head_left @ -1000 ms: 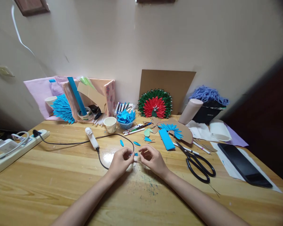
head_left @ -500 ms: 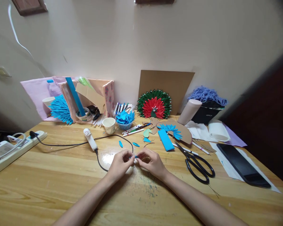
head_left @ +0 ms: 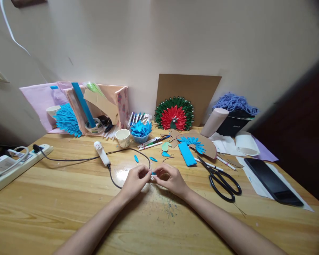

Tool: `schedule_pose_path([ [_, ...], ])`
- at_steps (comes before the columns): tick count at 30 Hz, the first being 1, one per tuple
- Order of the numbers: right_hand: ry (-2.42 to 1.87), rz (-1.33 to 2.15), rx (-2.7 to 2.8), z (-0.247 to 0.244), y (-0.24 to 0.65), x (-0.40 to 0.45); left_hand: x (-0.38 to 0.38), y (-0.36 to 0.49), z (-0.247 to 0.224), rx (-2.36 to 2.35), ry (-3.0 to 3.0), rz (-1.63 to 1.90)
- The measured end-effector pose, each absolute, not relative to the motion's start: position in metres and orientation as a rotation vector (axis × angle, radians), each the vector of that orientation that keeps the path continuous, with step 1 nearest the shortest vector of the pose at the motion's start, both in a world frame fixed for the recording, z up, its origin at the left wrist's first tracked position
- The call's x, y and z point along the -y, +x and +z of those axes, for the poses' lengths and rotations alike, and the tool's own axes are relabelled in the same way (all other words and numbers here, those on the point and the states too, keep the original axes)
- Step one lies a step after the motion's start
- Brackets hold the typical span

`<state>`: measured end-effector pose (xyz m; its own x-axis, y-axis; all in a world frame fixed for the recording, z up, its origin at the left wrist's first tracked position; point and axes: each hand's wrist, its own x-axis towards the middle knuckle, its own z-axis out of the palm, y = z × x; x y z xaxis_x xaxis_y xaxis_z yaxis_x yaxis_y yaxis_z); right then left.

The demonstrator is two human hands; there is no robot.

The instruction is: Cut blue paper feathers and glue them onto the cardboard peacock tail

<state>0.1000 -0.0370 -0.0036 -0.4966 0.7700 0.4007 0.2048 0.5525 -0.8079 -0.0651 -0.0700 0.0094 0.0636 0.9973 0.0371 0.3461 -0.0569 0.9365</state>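
Observation:
Fingertips of my left hand (head_left: pixel 135 180) and my right hand (head_left: pixel 172 180) meet over the table, both pinching a small blue paper piece (head_left: pixel 154 173). Much of that piece is hidden by the fingers. Just beyond the hands lie two loose blue paper petals (head_left: pixel 153 159). A white corded tool (head_left: pixel 102 154), perhaps a glue gun, rests to the left, its cable running behind my left hand. Past my right hand are a folded blue paper strip (head_left: pixel 186 154) and black-handled scissors (head_left: pixel 220 180). A brown cardboard shape (head_left: pixel 207 146) carries a fan of blue petals.
A paper cup (head_left: pixel 122 138) stands beside a bowl (head_left: pixel 140 138) heaped with blue paper pieces. Behind is a red and green peacock-like craft (head_left: pixel 174 115) against brown cardboard (head_left: pixel 188 85). A phone (head_left: pixel 273 182) lies right; a power strip (head_left: pixel 21 170) lies left.
The view has tilted slightly, so most things sit a little higher in the picture. Both hands stay together, with the blue piece turned a little between the fingertips.

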Motion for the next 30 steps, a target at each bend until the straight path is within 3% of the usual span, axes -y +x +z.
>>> schedule_pose_path([
  [30, -0.801, 0.856, 1.999, 0.0002, 0.099, 0.039, 0.0698, -0.067, 0.0067, -1.327, 1.53, 1.021],
])
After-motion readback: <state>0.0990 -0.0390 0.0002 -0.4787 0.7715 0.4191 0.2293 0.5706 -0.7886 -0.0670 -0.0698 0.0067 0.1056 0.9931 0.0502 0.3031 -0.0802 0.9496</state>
